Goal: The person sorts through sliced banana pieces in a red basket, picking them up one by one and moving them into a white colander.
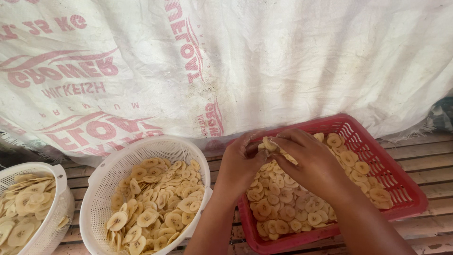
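At the far left edge a white basket holds pale banana slices, only partly in view. Just right of it, near the middle-left, a second white basket is about half full of the same slices. Both sit on a slatted wooden floor, with a printed white sack cloth hanging behind.

The left hand hovers over the left part of the red basket, fingers pressed together around a small clump of slices at its far rim. The right hand meets it from the right, its grip pinching the same clump, thumb and fingertips closed on the stuck slices. The loose slices fill the red basket beneath both hands.

To do this well, I judge a light pinch matters: the slices look thin and likely to snap if squeezed hard. Peeling one from the clump with a sliding thumb, rather than pulling, should keep them whole. Keeping both hands low over the red basket means any dropped slice lands back among the others.
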